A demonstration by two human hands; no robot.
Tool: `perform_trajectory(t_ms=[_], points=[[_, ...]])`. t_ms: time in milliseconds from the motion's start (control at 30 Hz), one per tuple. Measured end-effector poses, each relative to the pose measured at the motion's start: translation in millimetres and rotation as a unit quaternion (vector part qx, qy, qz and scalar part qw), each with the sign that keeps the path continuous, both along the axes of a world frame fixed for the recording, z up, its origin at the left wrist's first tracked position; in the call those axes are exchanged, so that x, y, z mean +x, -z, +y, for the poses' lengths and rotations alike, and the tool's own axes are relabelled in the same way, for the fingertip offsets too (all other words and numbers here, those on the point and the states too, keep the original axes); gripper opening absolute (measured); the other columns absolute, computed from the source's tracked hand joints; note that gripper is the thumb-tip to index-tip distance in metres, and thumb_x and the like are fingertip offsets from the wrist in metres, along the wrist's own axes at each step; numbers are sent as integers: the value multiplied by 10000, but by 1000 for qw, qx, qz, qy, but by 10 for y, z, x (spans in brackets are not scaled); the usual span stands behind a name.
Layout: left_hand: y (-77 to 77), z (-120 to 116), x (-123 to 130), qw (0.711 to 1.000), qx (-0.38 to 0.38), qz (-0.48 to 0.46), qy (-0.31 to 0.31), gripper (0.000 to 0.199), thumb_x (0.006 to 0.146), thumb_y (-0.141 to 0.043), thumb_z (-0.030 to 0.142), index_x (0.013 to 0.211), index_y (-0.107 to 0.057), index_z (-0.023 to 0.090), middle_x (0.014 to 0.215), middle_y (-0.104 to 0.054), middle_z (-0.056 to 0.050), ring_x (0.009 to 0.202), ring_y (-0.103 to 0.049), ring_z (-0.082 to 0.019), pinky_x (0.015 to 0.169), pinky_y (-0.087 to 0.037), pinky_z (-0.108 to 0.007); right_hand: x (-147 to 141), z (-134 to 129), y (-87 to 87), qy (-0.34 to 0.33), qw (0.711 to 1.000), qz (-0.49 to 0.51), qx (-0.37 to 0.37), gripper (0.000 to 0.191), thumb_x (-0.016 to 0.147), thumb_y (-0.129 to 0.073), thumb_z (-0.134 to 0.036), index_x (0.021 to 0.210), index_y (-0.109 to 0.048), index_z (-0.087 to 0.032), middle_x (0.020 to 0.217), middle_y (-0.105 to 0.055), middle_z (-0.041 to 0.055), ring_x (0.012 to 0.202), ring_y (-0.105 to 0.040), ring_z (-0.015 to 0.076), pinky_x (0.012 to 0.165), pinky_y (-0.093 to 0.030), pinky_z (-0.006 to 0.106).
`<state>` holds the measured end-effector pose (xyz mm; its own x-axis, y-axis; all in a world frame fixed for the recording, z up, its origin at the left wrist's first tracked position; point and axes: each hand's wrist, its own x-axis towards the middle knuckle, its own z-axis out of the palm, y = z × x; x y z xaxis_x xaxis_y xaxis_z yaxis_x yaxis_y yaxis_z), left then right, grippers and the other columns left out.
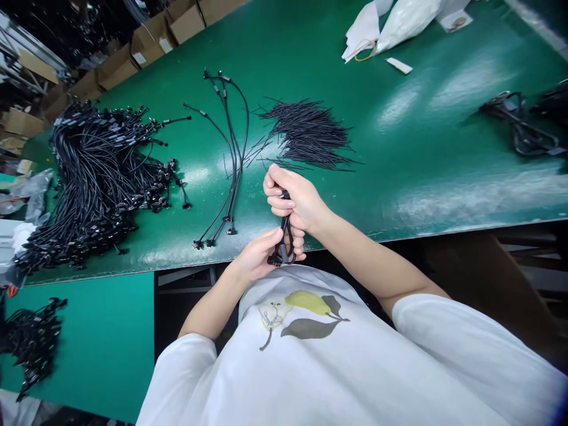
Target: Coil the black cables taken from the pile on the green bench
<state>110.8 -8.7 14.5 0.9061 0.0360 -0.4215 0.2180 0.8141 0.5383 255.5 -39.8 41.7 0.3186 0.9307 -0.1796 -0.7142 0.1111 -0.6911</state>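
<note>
Just in front of my shirt, at the table's near edge, a folded black cable (284,251) with a grey sleeve on it is held between both hands. My left hand (261,251) is closed around its lower loops. Above it, my right hand (293,198) is closed on the upper end, its fingers curled and partly hiding the cable. Past my hands lies a heap of thin black ties (310,135). To their left, several loose black cables (233,154) with small connectors are stretched out lengthwise.
A large pile of black cables (95,171) covers the left of the green table (426,177). Bundled cables (523,121) lie at the right. White bags (403,23) are at the back. Cardboard boxes (151,41) line the far left edge. More cables (35,337) rest on a lower green surface.
</note>
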Motion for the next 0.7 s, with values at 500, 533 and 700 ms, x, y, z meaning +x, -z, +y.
perform_trajectory(t_ms=[500,533,700], points=[[91,124,-79,980,179,71,-42,479,757,-683,598,748,-482,163,531,-229,107,442,-190,-34,429,-183,-161,229,-268,36,79,868,-489,43,313,908,-532,-507,832,-567,-205,774,-550,5,604,-537,106,590,-460,272],[115,160,-111,975,205,77,-34,494,754,-671,620,748,-474,166,533,-237,107,447,-190,-35,434,-178,-167,236,-335,62,55,797,-599,62,251,920,-529,-448,889,-603,-210,877,-597,37,746,-586,146,703,-478,316],[197,200,-167,958,266,77,76,521,789,-569,680,784,-480,166,564,-250,99,478,-193,-53,460,-153,-197,139,-544,426,-104,455,-875,129,211,943,-409,-150,896,-615,-147,790,-607,76,732,-525,188,686,-375,343]])
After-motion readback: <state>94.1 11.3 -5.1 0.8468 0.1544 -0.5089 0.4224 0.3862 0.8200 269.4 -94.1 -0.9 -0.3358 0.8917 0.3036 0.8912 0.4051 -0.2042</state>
